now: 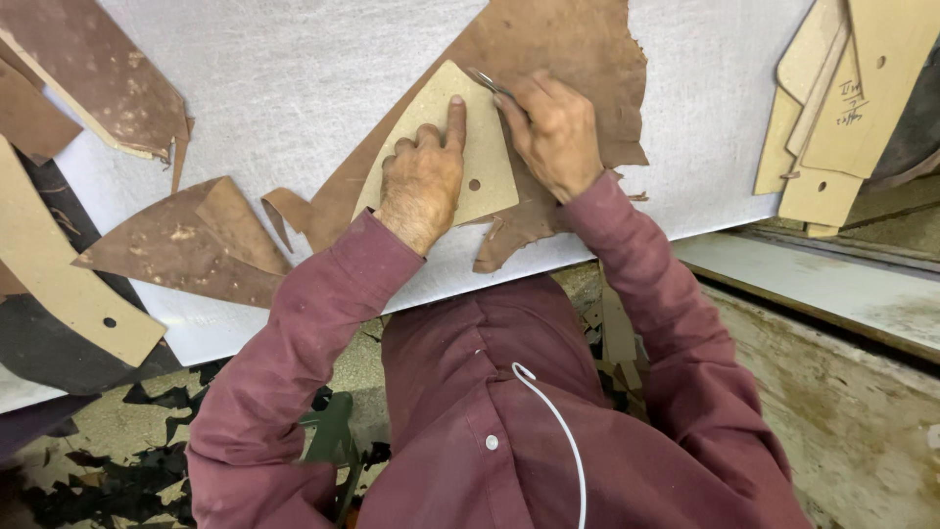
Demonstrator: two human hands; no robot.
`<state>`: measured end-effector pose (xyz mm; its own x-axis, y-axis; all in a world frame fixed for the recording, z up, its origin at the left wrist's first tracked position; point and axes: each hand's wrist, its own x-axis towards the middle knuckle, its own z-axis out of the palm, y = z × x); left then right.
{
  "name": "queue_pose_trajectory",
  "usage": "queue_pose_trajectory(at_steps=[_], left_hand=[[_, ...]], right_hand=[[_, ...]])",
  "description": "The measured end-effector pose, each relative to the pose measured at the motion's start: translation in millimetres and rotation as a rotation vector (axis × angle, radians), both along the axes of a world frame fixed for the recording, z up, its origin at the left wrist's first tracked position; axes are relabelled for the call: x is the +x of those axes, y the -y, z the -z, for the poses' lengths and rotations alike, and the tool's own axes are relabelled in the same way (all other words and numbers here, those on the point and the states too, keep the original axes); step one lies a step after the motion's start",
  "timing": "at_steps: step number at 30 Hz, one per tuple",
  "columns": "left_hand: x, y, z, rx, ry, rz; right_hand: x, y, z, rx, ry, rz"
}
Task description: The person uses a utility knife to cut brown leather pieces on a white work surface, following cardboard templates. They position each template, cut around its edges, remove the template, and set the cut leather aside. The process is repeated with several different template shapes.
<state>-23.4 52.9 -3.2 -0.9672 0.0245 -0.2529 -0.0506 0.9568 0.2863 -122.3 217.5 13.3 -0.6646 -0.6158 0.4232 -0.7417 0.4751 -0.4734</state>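
Head view looks down on a white board (284,88) carrying a large brown hide (578,59), with a tan card template (480,147) lying flat on it near the front edge. Left hand (421,181) presses the template down, forefinger stretched out and the other fingers curled, while the right hand (553,132) has its fingers closed around a thin metal knife (487,82) at the template's top corner. Judging by the blade sitting so near the left fingertip, a slip of the template or knife could spoil the cut or nick that finger.
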Motion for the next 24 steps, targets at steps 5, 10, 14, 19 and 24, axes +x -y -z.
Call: queue_pose_trajectory(at_steps=[5,10,14,19,24], left_hand=[[-7,4,2,0.006,0.03,-0.016],[-2,3,7,-0.01,0.007,0.017],[-2,4,6,-0.009,0.026,0.013],[-4,8,-6,0.049,0.092,0.01],[-3,9,-11,0.059,0.078,0.001]], right_hand=[[-20,34,10,0.05,-0.064,-0.034],[-14,33,13,0.191,-0.166,-0.081],[-9,12,13,0.266,-0.142,-0.124],[-21,-28,5,0.356,-0.203,-0.225],[-24,-35,4,0.315,-0.208,-0.223]])
